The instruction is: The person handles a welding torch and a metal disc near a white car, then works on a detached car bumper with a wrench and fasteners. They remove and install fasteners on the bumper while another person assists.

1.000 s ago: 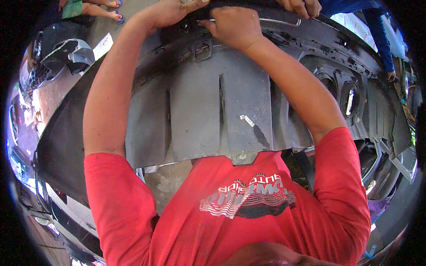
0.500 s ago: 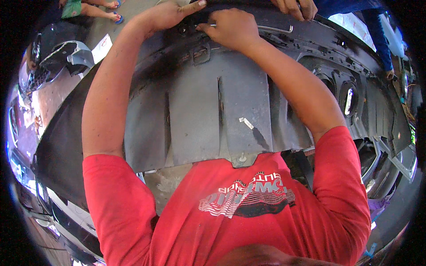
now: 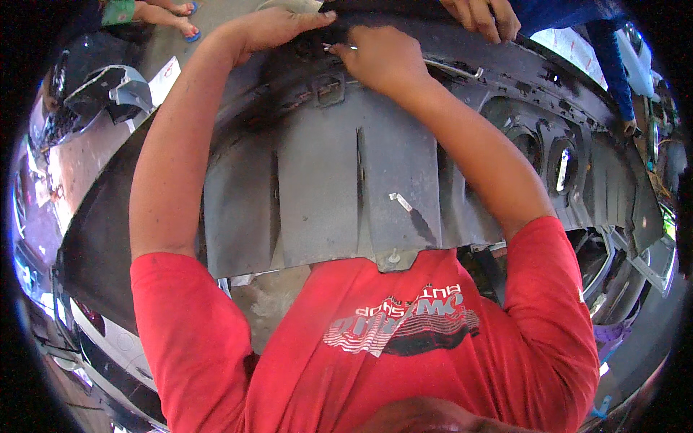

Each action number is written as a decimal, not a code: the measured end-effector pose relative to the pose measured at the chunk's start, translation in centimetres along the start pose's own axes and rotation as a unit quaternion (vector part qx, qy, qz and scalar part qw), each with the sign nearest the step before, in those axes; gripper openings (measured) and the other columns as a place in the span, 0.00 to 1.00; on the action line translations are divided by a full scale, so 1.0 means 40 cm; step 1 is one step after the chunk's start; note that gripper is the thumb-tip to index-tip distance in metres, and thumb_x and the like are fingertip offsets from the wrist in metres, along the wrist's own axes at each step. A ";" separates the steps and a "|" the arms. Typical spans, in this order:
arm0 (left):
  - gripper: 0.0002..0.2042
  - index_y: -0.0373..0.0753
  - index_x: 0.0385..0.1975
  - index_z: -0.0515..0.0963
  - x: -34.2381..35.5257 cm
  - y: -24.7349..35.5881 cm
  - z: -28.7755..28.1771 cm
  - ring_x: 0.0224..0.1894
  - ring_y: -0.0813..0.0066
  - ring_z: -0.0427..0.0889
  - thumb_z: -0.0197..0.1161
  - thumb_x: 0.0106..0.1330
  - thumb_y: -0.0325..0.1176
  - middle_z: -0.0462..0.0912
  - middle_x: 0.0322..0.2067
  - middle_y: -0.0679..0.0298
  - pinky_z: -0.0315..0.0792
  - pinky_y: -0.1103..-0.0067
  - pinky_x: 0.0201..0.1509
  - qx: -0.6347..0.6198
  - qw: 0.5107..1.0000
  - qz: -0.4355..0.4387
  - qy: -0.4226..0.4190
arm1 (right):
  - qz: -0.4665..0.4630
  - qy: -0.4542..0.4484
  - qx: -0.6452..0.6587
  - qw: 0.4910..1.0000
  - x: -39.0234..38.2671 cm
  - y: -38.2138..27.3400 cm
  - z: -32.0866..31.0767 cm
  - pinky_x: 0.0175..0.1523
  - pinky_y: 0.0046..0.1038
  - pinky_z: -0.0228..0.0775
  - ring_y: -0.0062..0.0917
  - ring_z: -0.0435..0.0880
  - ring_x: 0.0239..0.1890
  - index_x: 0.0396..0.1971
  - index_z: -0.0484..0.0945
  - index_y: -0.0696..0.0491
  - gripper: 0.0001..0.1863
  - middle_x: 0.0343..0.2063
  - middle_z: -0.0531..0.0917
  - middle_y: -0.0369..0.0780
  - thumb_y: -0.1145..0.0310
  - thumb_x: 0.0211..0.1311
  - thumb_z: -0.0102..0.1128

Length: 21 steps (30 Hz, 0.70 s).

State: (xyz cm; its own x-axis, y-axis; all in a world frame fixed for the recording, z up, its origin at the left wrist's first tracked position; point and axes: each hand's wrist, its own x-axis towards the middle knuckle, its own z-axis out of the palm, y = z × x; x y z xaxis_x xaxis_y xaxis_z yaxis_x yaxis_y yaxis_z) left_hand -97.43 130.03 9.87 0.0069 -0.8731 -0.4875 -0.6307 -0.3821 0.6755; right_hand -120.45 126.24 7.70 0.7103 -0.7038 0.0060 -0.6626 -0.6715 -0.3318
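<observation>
A large dark car panel (image 3: pixel 317 173), ribbed and dusty grey in the middle, spans the space before me. At its far edge my left hand (image 3: pixel 278 32) grips it, the thumb stretched to the right along the dark surface; the other fingers are hidden. My right hand (image 3: pixel 386 58) is closed around a thin metal rod (image 3: pixel 455 70) with a bent end on the right. The rod's other tip pokes out by my thumb, close to a dark recess in the panel.
A co-worker's hand (image 3: pixel 484 18) rests on the far edge, right of mine; a blue sleeve (image 3: pixel 610 61) shows farther right. Grey and black car parts (image 3: pixel 119 94) lie at the left. Bare legs with blue sandals (image 3: pixel 191 32) appear at the top left.
The view has shifted slightly. My right hand and the rod sit a little lower and farther right, and more of the tip by my thumb shows. My left hand keeps its place on the edge.
</observation>
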 end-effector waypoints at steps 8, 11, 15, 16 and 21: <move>0.32 0.35 0.62 0.79 0.031 -0.012 -0.011 0.53 0.70 0.82 0.55 0.74 0.60 0.85 0.55 0.59 0.72 0.74 0.62 0.012 0.997 -0.032 -0.064 | -0.062 0.029 -0.025 0.997 0.031 0.027 -0.016 0.49 0.46 0.80 0.47 0.88 0.43 0.38 0.84 0.49 0.21 0.38 0.89 0.46 0.45 0.67 0.59; 0.32 0.33 0.57 0.80 0.021 -0.003 -0.006 0.53 0.65 0.82 0.53 0.75 0.61 0.86 0.52 0.54 0.72 0.71 0.60 0.048 0.998 -0.024 -0.045 | -0.056 0.033 -0.037 0.997 0.030 0.019 -0.028 0.48 0.46 0.81 0.45 0.89 0.42 0.39 0.85 0.48 0.20 0.36 0.89 0.46 0.45 0.67 0.60; 0.34 0.30 0.50 0.82 0.018 0.008 0.000 0.51 0.59 0.83 0.49 0.76 0.61 0.86 0.48 0.48 0.73 0.68 0.58 0.119 0.992 -0.026 -0.013 | -0.055 0.045 0.004 0.997 0.042 0.002 -0.046 0.43 0.47 0.81 0.49 0.89 0.35 0.29 0.84 0.55 0.20 0.30 0.88 0.51 0.51 0.62 0.65; 0.34 0.29 0.49 0.83 0.023 0.005 0.001 0.51 0.57 0.84 0.48 0.76 0.62 0.86 0.48 0.46 0.73 0.67 0.58 0.134 0.991 -0.028 -0.009 | -0.053 0.042 0.001 0.998 0.043 0.000 -0.049 0.43 0.47 0.81 0.49 0.89 0.35 0.28 0.84 0.55 0.20 0.30 0.88 0.51 0.51 0.62 0.64; 0.34 0.27 0.44 0.84 0.073 -0.060 0.005 0.48 0.54 0.84 0.46 0.78 0.59 0.87 0.45 0.41 0.74 0.64 0.55 0.181 0.983 0.018 0.004 | -0.046 0.030 0.008 0.998 0.047 -0.015 -0.054 0.44 0.48 0.81 0.49 0.89 0.36 0.29 0.85 0.55 0.19 0.30 0.87 0.52 0.52 0.64 0.62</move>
State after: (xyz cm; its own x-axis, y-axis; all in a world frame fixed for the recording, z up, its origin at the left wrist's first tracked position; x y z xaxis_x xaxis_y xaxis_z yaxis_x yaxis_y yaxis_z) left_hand -96.05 128.45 6.69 -0.0151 -0.8869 -0.4616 -0.8654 -0.2196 0.4503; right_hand -119.24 124.82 9.93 0.7523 -0.6522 0.0929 -0.5911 -0.7305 -0.3420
